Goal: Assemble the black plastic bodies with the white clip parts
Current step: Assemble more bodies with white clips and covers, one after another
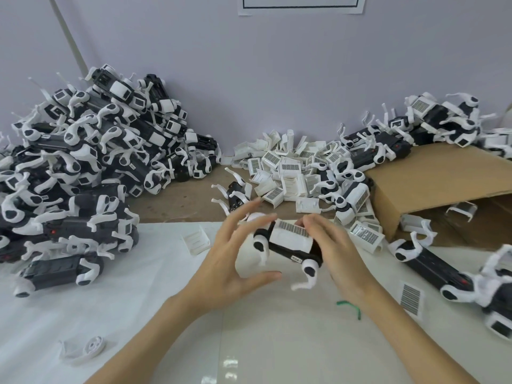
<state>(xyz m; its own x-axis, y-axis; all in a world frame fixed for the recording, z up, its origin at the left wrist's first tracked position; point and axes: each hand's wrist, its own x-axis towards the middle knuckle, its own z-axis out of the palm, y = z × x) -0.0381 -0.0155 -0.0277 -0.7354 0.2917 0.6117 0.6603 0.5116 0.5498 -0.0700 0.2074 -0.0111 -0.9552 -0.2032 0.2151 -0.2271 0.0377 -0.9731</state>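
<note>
A black plastic body (288, 252) with white legs hangs above the white sheet at the centre. A white clip part (291, 236) with a grid label sits on top of it. My right hand (335, 250) grips the body's right end, fingers curled over the clip. My left hand (235, 259) hovers just left of the body with fingers spread and thumb below, apart from it or barely touching. Loose white clip parts (288, 167) lie heaped at the back centre. Another black body (235, 196) lies behind my hands.
A tall heap of assembled black-and-white bodies (83, 167) fills the left. More bodies (432, 126) lie at the back right on a flattened cardboard box (432, 184). A single body (432, 268), a loose label (411, 299), a green tie (350, 307) and a white wheel (94, 346) lie on the sheet.
</note>
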